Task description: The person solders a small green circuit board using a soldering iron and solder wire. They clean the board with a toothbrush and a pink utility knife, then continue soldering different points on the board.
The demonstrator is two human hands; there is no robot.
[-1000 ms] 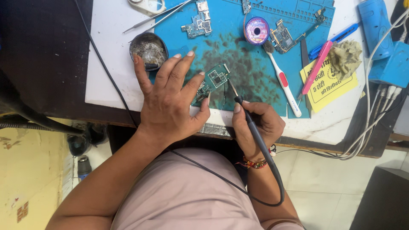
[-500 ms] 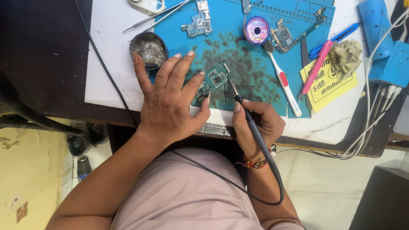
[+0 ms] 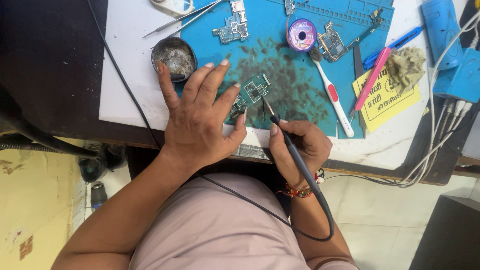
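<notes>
- Your left hand (image 3: 200,120) lay flat with the fingers spread, and its fingertips pressed the small green circuit board (image 3: 251,95) down on the stained blue rubber work mat (image 3: 300,85); it pinned the board and closed round nothing.
- Your right hand (image 3: 299,145) was closed in a pen hold round the slim black corded soldering iron (image 3: 295,157), thumb and fingers pinched near the front of the handle.
- The iron's metal tip pointed up and away from that hold and sat at the board's lower right edge, just beyond your left thumb; I could not tell whether it touched a pad.
- As I judged it, you were in the middle of the soldering: the board was held, the tip was at the spot, and no finished joint could be made out.
- The other loose green boards (image 3: 232,25) lay well beyond your left fingertips, untouched.
- The round metal tin of tip-cleaning wool (image 3: 174,57) sat just past your left little finger.
- The purple spool of solder wire (image 3: 302,35) and the white toothbrush with a red grip (image 3: 332,95) lay beyond the iron's tip, near to your right hand.
</notes>
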